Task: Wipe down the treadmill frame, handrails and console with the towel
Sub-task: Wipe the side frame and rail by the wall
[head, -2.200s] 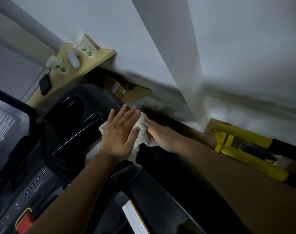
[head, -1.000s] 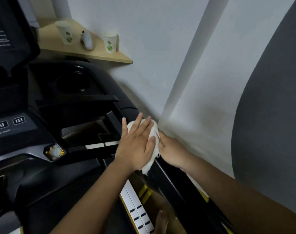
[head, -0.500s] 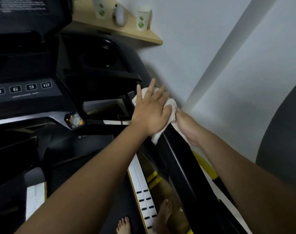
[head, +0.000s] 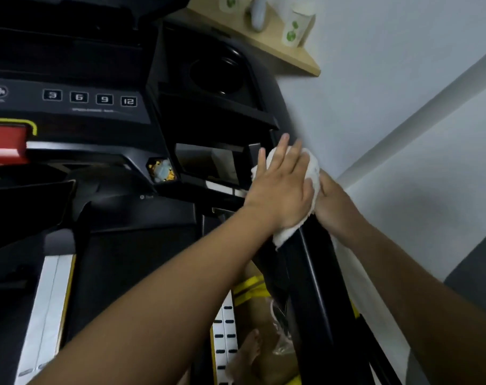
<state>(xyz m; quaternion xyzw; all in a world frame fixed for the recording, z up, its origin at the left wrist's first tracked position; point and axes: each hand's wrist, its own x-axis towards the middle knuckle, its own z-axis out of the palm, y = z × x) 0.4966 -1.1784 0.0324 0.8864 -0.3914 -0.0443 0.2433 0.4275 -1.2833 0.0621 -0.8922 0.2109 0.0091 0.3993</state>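
Both hands work the towel (head: pixel 314 169) on the handrail (head: pixel 311 273) just beside the console (head: pixel 97 101): your left hand (head: pixel 280 190) presses it flat, fingers straight, your right hand (head: pixel 333 207) hides its grip, so slide with even pressure.

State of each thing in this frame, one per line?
towel: bunched on the handrail, under the left hand
left hand: flat, fingers straight, pressing the towel
right hand: against the towel's right side, fingers hidden
handrail: bare below the towel
paper cup: upright on the shelf
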